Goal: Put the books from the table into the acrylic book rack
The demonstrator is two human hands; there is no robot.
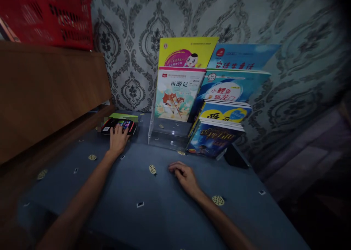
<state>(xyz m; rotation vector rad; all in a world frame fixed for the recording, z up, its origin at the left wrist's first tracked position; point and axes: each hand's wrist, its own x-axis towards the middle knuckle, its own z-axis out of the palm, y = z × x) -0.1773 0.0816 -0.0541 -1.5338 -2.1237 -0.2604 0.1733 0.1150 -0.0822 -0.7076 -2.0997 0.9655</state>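
Note:
My left hand (118, 136) reaches to the far left of the table, with its fingers spread over the cover of a black book (106, 126). That book lies flat on top of a book with a light green edge (124, 116). Near the middle of the table, my right hand (187, 176) rests loosely curled, fingers together and nothing visible in it. Beyond it stands a clear acrylic book stand (164, 138). A white-covered book (177, 94) leans in its left column, in front of a yellow book (189, 47); a dark blue book (214, 139) fronts the right column.
Behind the dark blue book are a yellow-and-blue book (222, 111), a teal book (236, 83) and a blue book (244, 54). A wooden cabinet (52, 93) borders the left side, with a red plastic basket (71, 21) on top. The table (115, 213) has a blue-grey patterned cover.

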